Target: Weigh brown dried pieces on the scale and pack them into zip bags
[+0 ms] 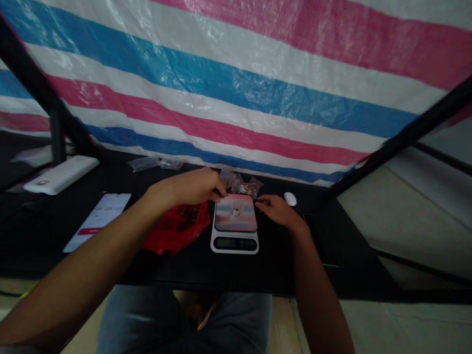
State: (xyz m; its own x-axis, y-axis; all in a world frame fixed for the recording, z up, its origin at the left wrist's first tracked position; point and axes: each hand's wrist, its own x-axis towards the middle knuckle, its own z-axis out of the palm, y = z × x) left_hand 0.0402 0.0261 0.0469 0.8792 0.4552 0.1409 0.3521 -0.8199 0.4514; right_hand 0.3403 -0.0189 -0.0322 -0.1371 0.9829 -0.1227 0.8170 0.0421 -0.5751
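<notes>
A white kitchen scale (235, 245) lies on the black table in front of me, its dark display towards me. On its shiny plate stands a small clear cup (237, 209) with a few brown bits inside. My left hand (201, 187) reaches over the red plastic bag (173, 241), its fingers pinched at the plate's far left corner. Across from it, my right hand (277, 208) has curled fingers, with the tips close to the plate's right edge. What either pinch holds is too small to make out. Brown pieces (190, 214) fill the red bag.
Small clear bags with brown contents (249, 188) lie behind the scale. Left are a lit phone (101, 216), a white oblong device (62, 174) and clear bags (157, 163). A white oval object (290, 198) sits right. Striped sheeting (236, 88) hangs behind, between black frame bars.
</notes>
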